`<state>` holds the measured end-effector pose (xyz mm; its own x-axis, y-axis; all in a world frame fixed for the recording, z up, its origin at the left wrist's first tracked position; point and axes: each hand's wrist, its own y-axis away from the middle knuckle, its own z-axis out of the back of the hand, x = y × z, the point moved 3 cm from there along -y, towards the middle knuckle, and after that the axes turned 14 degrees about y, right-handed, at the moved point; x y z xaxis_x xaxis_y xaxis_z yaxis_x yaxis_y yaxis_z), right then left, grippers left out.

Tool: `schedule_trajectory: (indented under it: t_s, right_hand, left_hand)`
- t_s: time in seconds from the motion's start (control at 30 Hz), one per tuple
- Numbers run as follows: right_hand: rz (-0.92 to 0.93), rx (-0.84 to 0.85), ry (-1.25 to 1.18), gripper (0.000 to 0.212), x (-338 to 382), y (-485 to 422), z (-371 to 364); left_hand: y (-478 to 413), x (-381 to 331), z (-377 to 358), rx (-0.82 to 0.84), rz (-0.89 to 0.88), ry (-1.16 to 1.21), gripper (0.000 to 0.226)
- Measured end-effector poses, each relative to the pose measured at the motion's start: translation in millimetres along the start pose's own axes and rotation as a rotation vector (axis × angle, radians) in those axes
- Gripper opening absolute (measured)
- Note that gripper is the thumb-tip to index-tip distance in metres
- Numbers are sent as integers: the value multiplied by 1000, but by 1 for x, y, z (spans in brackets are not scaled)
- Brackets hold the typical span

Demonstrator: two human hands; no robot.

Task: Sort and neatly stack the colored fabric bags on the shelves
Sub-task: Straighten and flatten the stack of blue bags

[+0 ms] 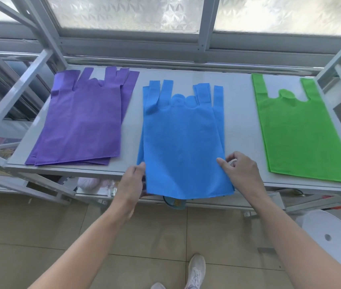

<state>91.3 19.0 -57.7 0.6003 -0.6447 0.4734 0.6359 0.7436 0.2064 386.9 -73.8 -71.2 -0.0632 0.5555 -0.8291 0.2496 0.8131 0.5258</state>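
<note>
Grey shelf (238,130) below frosted windows: left hand (133,180) and right hand (241,171) pinch the near corners of the top blue bag (186,147), overhanging its centre pile, with several purple bags (82,126) stacked left and one green bag (302,134) flat right.

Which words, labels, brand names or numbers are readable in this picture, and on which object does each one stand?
None can be read.
Purple bags, blue bags, green bag: plain fabric, no print visible.
Shelf: bare surface, no label visible.
Colourful printed items on the lower left shelf: too blurred to tell whether they carry text.
White stool: no marking visible.
</note>
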Motion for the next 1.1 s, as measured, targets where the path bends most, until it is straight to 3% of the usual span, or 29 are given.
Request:
schedule_trajectory:
  t_s: [0.03,0.1,0.2,0.3,0.6,0.83,0.97,1.1]
  right_hand:
    - [18,2,-28,25,2,1,1]
    - [39,47,-80,22,7,0,0]
    - [17,146,-144,20,11,-7,-4]
    - [-3,174,-130,17,11,-11,-6]
    - [-58,312,-370,14,-13,1,0]
    - [-9,442,-369,16,10,-12,12]
    - [1,486,-324,20,9,-19,10]
    - [-11,509,-362,20,3,-20,6]
  left_hand:
    - [-5,0,-2,68,99,67,42]
    - [-15,-5,-6,100,135,-1,45]
    - [-36,-10,-7,-9,75,-176,23]
    - [-42,-14,-14,-6,108,-226,20]
    - [-6,-3,-11,220,252,-89,28]
    - [-62,-52,-27,96,42,-230,41]
    - [-138,-103,-39,-75,-63,-158,48]
    - [-185,-123,-49,-195,-134,-153,40]
